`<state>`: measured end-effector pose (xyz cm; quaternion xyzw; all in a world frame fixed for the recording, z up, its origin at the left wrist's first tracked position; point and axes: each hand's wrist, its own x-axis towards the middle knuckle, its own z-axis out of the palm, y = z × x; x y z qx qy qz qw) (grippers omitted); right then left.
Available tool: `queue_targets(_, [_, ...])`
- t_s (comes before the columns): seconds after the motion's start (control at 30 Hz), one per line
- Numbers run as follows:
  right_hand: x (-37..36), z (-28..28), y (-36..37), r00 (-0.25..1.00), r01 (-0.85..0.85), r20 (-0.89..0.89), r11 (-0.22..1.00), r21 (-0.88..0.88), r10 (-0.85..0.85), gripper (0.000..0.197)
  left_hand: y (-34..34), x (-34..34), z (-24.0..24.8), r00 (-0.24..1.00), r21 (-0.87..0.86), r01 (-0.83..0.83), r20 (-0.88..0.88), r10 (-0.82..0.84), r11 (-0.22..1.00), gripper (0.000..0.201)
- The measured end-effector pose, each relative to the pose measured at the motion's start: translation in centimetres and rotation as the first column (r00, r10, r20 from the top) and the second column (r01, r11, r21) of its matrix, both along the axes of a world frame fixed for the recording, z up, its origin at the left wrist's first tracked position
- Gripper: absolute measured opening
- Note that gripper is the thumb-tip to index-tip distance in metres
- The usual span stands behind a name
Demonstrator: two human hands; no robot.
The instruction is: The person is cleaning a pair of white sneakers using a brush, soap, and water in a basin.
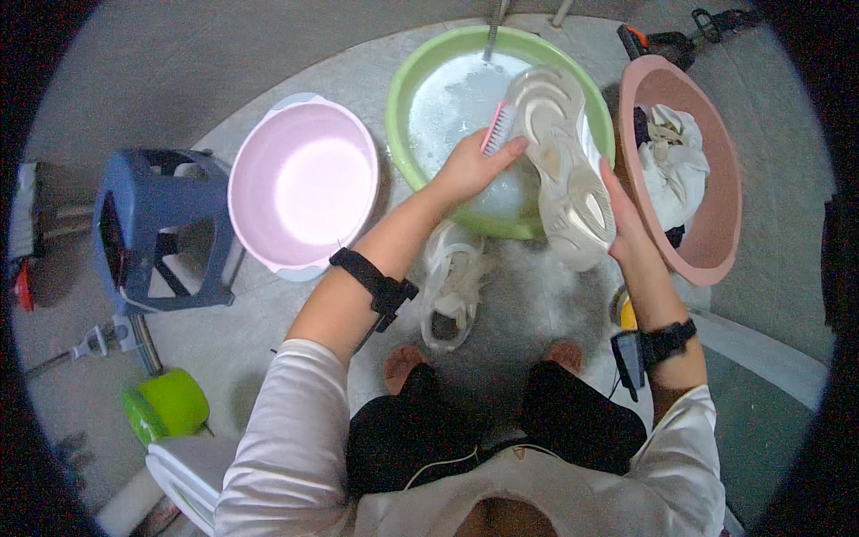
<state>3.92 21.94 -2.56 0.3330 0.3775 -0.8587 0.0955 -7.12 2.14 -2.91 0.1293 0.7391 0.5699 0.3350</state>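
Over the green basin [400, 134] of sudsy water, I hold a pale sneaker [557, 161] with its sole turned toward me. My right hand [625, 219] grips it along the right side near the lower end; most of the fingers are hidden behind it. In my left hand [472, 168] is a pink scrub brush [497, 130], its bristles facing the sole's left edge. Whether the bristles touch the sole I cannot tell. A second white sneaker [450, 291] with laces lies on the floor just below the basin, between my forearms.
A pale pink basin [250, 201] stands left of the green one, beside a blue plastic stool [206, 282]. On the right, a peach basin [720, 215] holds white and dark cloth. A hose [492, 36] hangs at the green basin's far rim. A bright green object [174, 401] sits lower left.
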Motion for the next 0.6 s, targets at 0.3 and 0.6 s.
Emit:
queue_targets(0.3, [7.0,7.7,1.9,0.977,-0.21,0.174,0.737,0.642,0.126,0.037,0.4,-0.4,-5.5,0.974,-0.123,0.227,0.006,-0.228,0.966,0.058])
queue_targets(0.6, [11.7,11.9,6.3,0.779,-0.622,0.494,0.584,0.522,0.387,0.037,0.2,0.2,-5.5,0.968,-0.162,0.22,-0.085,-0.236,0.962,0.057])
